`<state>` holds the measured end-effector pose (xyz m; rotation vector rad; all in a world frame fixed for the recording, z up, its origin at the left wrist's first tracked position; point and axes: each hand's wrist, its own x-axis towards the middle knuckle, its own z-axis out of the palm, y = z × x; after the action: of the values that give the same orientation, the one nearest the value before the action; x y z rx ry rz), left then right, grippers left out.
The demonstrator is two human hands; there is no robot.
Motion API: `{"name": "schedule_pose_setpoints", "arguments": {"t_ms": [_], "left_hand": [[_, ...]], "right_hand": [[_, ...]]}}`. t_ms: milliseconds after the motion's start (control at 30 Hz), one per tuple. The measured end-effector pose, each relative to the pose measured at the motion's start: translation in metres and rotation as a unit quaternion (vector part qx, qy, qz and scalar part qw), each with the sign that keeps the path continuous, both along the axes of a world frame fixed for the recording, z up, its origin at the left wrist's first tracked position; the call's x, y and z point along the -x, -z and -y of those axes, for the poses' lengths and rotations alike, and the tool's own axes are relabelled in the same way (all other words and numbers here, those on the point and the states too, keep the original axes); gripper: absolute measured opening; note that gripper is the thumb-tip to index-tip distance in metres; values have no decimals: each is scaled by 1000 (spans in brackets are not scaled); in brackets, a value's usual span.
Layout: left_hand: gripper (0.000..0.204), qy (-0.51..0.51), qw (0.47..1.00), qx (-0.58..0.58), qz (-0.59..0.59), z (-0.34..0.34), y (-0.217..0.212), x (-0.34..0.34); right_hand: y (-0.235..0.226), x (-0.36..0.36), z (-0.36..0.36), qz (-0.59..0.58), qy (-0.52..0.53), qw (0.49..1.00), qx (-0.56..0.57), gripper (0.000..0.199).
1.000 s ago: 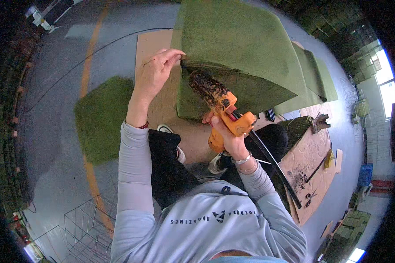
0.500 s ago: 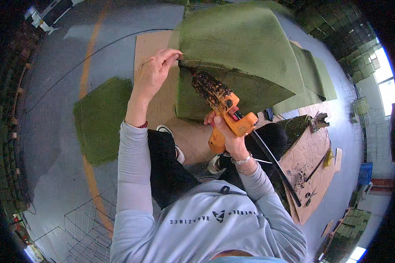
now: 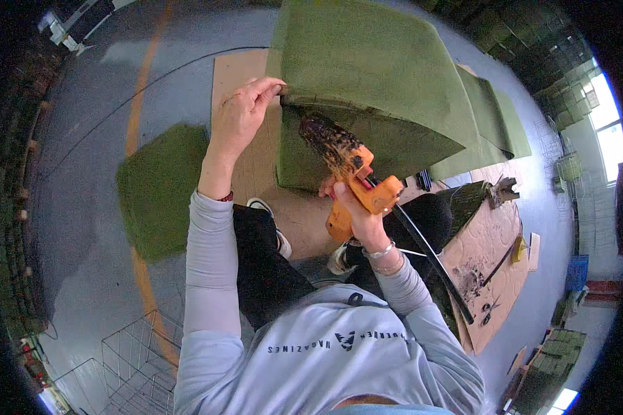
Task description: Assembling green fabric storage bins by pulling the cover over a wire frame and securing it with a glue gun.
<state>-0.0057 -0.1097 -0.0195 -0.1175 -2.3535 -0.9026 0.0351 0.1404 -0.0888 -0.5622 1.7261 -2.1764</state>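
My right hand point(image 3: 361, 216) is wrapped round the handle of an orange glue gun point(image 3: 346, 160), whose front end is caked with dark residue. A long black glue stick point(image 3: 432, 259) trails from its back end toward my right forearm. The gun's nozzle points up and left, close to the dark seam of a green mesh fabric piece point(image 3: 374, 55) that stands up like a box or tent. With thumb and fingers pinched together, my left hand point(image 3: 246, 107) holds the left corner of this mesh at the seam. Whether the nozzle touches the fabric I cannot tell.
Flat cardboard point(image 3: 239, 72) lies under the mesh. Another green mesh piece point(image 3: 163, 194) rests on the floor at left, near a wire frame point(image 3: 135, 360). Scissors point(image 3: 489, 312) and dark scraps lie on cardboard point(image 3: 495, 238) at right. A black cable point(image 3: 145, 86) curves across the floor.
The glue gun and my right hand have shifted slightly left. The upper mesh panel has moved a little up and left, while my left hand keeps its pinch almost in place.
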Motion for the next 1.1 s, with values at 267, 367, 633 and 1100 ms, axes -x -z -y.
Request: {"name": "schedule_pose_setpoints", "arguments": {"t_ms": [267,367,633,1100], "left_hand": [[15,4,1000,12,-12,4,1,-1],[15,-6,1000,-10,10,-1,-4,-3],[16,4,1000,-13,-11,2,-1,-3],[15,-2,1000,-13,2,-1,-3,-2]], "right_hand": [[-4,-2,5,11,-13,1000,0,22],[-2,-2,1,5,-18,1000,24,20],[-4,-4,-4,15,-19,998,55,14],[-5,-3,-10,19,8,996,89,11]]}}
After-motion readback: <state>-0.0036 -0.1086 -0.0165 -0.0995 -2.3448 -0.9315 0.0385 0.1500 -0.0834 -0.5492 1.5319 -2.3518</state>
